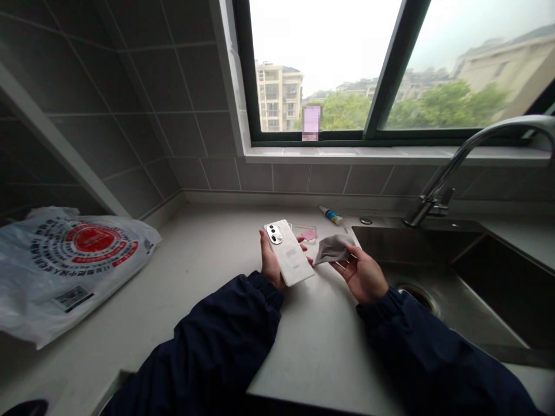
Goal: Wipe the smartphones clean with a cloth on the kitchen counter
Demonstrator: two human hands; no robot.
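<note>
A white smartphone [293, 260] lies in my left hand [270, 263], its back and camera lenses facing up. My left thumb runs along one edge, and fingertips show past the other edge. Just right of the phone, my right hand [362, 274] pinches a thin grey cloth [333, 249] between thumb and fingers. The cloth's left end comes close to the phone's lower right corner; whether they touch I cannot tell. Behind the phone, a clear phone case [313, 227] with a pink piece [309, 234] rests on the counter, partly hidden.
A blue and yellow tube [332, 215] lies toward the back of the white counter [217, 242]. To the right are a steel sink [377, 234] and a curved faucet [437, 179]. A printed plastic bag [78, 248] sits at left. Behind are tiles and a window [325, 69].
</note>
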